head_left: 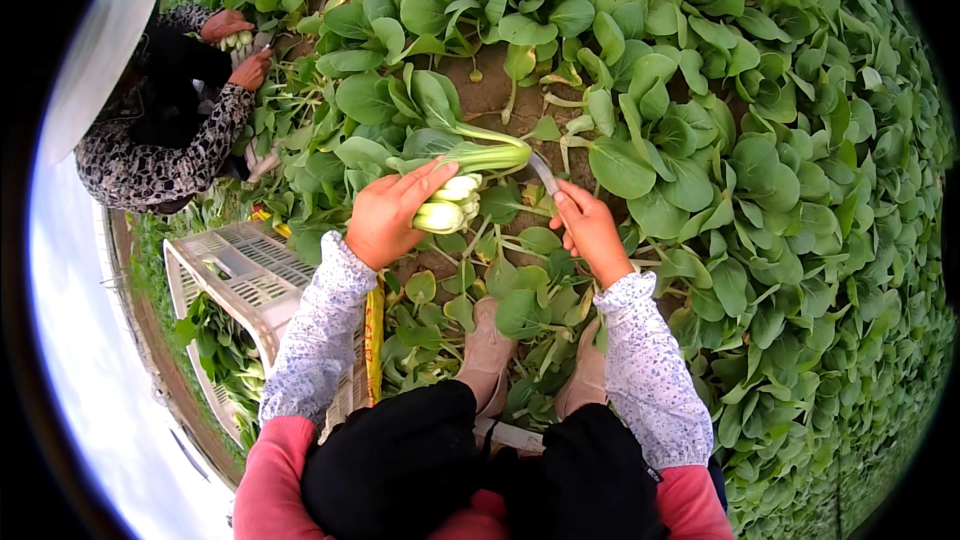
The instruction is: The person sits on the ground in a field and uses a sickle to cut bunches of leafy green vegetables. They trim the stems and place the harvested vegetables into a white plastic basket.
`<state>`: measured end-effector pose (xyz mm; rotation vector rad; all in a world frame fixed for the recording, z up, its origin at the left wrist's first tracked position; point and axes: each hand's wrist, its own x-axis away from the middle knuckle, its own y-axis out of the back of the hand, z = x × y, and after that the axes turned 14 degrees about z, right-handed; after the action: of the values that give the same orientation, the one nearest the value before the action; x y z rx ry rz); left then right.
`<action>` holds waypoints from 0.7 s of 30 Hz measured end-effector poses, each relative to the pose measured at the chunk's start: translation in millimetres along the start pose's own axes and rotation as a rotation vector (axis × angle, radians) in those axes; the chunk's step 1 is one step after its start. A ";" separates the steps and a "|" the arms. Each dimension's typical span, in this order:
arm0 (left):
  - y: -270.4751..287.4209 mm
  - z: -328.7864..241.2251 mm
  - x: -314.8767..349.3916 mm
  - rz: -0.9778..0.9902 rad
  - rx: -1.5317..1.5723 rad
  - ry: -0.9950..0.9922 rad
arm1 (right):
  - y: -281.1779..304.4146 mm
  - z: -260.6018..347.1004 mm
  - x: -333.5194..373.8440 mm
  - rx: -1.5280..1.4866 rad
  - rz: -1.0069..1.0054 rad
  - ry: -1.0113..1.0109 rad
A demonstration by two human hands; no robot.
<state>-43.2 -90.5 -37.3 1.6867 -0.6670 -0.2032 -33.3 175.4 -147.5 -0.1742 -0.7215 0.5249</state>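
Observation:
My left hand (388, 217) is closed round a bunch of cut bok choy (447, 210), whose pale white-green bases face me. Just beyond that bunch, another bok choy (490, 154) lies on its side, its base pointing right and its leaves to the left. In my right hand (592, 232) is a small knife (544, 174) with a curved metal blade. The blade reaches up beside the base of the sideways plant; whether it touches cannot be told. My left fingers cover part of the held bunch.
Dense bok choy plants (720, 170) fill the ground ahead and to the right. At my left stands a white plastic crate (270, 275) with greens in it. My boots (487, 355) rest among loose leaves. A co-worker (170, 155) in a wide hat crouches at the far left, holding stalks.

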 end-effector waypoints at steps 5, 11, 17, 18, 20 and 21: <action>14.3 -42.4 30.4 -0.040 -0.041 -0.174 | -5.0 36.5 49.5 -0.411 0.052 0.210; 10.0 -71.3 52.2 -0.119 -0.073 -0.232 | -9.1 39.9 91.2 -0.272 0.131 0.162; 10.4 -76.0 66.7 -0.110 -0.258 -0.303 | -6.4 34.2 108.5 0.317 -0.284 0.172; 9.4 -76.4 68.8 -0.127 -0.257 -0.309 | -5.9 35.4 113.6 0.189 -0.256 0.135; 8.7 -79.5 68.1 -0.156 -0.252 -0.343 | -15.4 48.6 120.7 0.026 -0.094 0.123; 10.8 -82.2 67.8 -0.164 -0.258 -0.364 | -19.0 50.8 119.7 -0.060 -0.003 0.119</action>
<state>48.4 -58.0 7.6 1.4659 -0.7349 -0.6964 15.5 219.3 -33.7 -0.2579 -0.6212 0.4859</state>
